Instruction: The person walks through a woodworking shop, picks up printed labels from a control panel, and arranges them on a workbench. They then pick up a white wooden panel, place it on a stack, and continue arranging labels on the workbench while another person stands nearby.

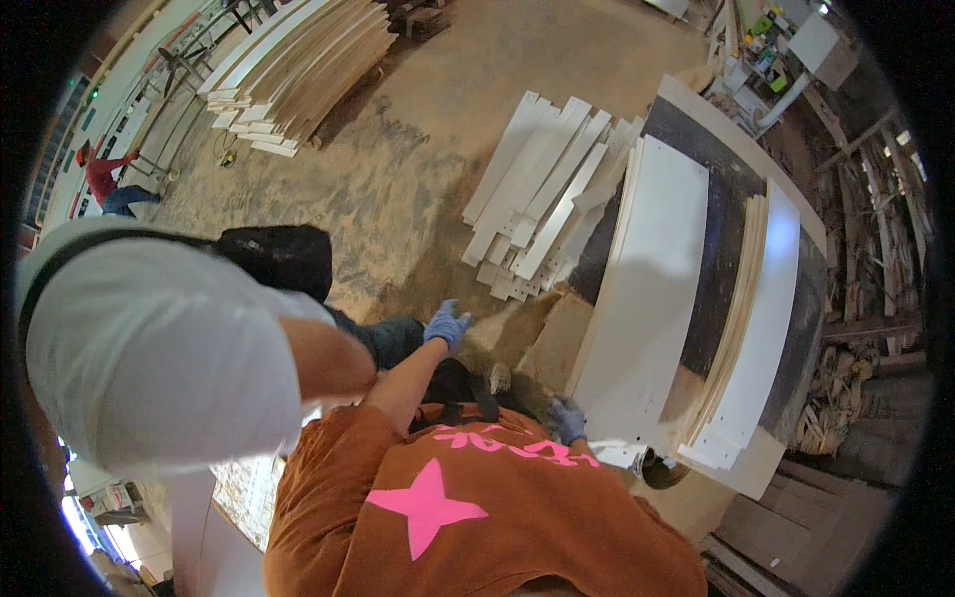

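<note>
My left hand [447,324], in a blue-grey glove, is held out in front of me with its fingers apart and nothing in it. My right hand [568,421], gloved alike, is low beside the near left corner of a stack of wide white panels [652,289]. Whether it touches the panel edge or grips anything I cannot tell, as its fingers are partly hidden. Right of that stack, a second stack of narrower white boards [761,328] lies on the same dark-topped table [726,239].
A co-worker in white [159,348] stands close on my left. Ahead lies a loose pile of white boards [542,189] on the dusty floor. A larger board stack [298,70] is at the far left, near another person in red [104,179]. Scrap wood [846,398] lines the right side.
</note>
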`<state>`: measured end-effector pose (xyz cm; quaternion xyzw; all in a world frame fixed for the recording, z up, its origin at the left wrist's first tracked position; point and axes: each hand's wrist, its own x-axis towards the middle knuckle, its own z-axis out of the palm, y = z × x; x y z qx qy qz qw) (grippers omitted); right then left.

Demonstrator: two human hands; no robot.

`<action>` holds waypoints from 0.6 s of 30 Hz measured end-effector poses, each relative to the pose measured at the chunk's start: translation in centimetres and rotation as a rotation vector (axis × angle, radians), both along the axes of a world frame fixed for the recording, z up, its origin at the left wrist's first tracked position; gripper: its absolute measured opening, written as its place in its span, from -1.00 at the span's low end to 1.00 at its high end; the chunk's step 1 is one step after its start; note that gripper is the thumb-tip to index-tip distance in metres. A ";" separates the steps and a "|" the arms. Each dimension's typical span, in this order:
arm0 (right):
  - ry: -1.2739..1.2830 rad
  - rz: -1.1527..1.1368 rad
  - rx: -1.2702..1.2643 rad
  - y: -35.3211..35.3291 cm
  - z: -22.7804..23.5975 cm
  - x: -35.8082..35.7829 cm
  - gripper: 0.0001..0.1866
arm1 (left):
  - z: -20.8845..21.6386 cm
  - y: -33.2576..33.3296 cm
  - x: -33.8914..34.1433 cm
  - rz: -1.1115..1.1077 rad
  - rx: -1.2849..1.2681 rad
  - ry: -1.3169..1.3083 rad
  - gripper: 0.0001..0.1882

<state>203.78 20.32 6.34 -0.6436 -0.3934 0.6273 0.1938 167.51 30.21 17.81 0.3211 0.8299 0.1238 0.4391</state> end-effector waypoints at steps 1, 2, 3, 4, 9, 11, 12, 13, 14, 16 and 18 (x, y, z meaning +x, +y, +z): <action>0.028 -0.030 0.047 -0.3 -2.4 0.4 -0.64 | -1.4 0.9 -1.8 0.004 -0.010 0.054 -0.41; 0.009 0.010 -0.011 0.2 0.0 -0.2 -0.66 | -2.3 2.3 -3.2 0.086 -0.035 0.067 -0.42; -0.015 0.048 -0.068 0.7 3.3 -1.3 -0.68 | -2.6 4.1 -4.5 0.168 -0.059 0.075 -0.42; 0.055 -0.037 -0.099 0.4 2.3 -1.4 -0.70 | -2.5 5.6 -5.5 0.254 -0.084 0.083 -0.42; 0.163 -0.183 -0.170 2.6 -2.3 -4.1 -0.73 | -3.8 11.7 -11.4 0.084 -0.083 0.139 -0.36; 0.094 -0.103 -0.170 6.8 -1.5 -6.5 -0.73 | -5.3 12.5 -14.7 0.021 -0.133 0.128 -0.35; 0.062 -0.075 -0.167 9.1 -1.1 -7.9 -0.73 | -5.7 12.7 -16.5 -0.014 -0.178 0.100 -0.36; 0.035 -0.029 -0.163 11.6 -0.7 -9.5 -0.73 | -8.5 11.4 -19.0 -0.003 -0.186 0.052 -0.34; 0.017 0.003 -0.155 14.4 -0.4 -11.4 -0.74 | -10.7 11.3 -21.6 0.004 -0.180 0.008 -0.32; -0.030 0.033 -0.131 18.6 0.1 -14.3 -0.74 | -10.0 13.2 -24.0 -0.084 -0.233 0.070 -0.33; -0.069 0.080 -0.114 23.4 0.4 -17.7 -0.74 | -7.9 14.2 -26.7 -0.096 -0.275 0.066 -0.33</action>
